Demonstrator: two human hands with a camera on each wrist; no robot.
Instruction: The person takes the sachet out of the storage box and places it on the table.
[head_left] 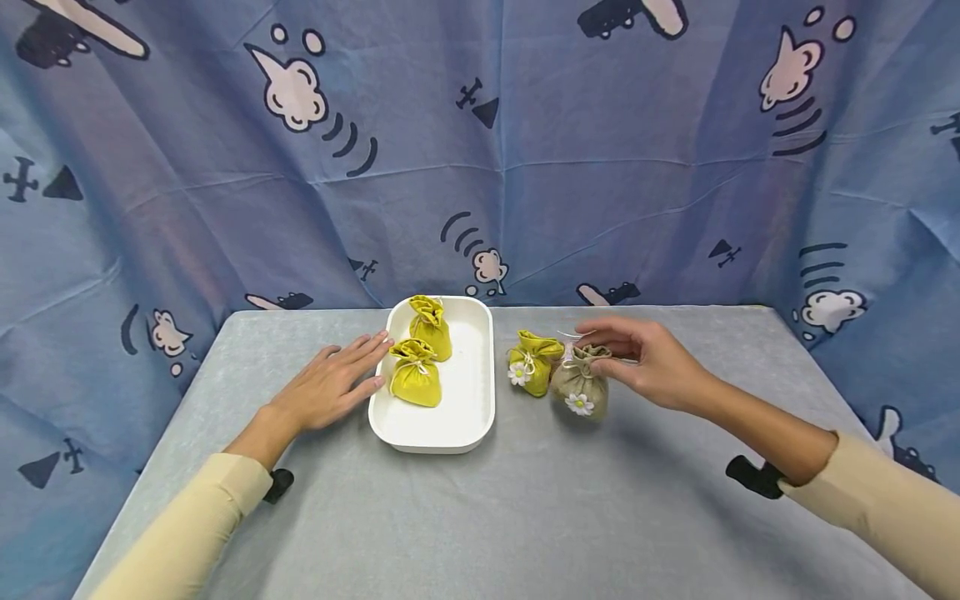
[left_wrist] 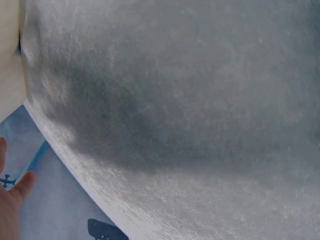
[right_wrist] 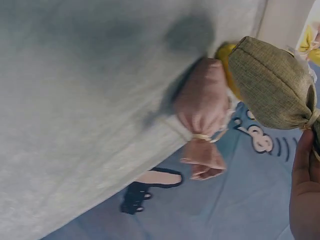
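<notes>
though no brand, label or writing could be read on anything, the nearest things were the person's cream sleeves over the grey table (head_left: pixel 525 517). the right hand (head_left: pixel 652 362) reached in from the right, its fingertips (head_left: pixel 600 346) pinching the gathered neck of an olive-brown drawstring pouch (head_left: pixel 579 385) with a white daisy on its front. the pouch stood upright on the table, below and just left of the hand. in the right wrist view a pink pouch (right_wrist: pixel 202 112) also showed beside it. touching the olive pouch on its left stood a yellow-green daisy pouch (head_left: pixel 532 364). the left hand (head_left: pixel 333 385) lay flat with fingers straight, holding nothing, its fingertips at the left rim of a white tray (head_left: pixel 480 392). in the tray sat a yellow-green pouch (head_left: pixel 415 375) and, behind it, a second yellow-green pouch (head_left: pixel 431 327). farthest back hung a blue cartoon-printed cloth (head_left: pixel 480 150).
</notes>
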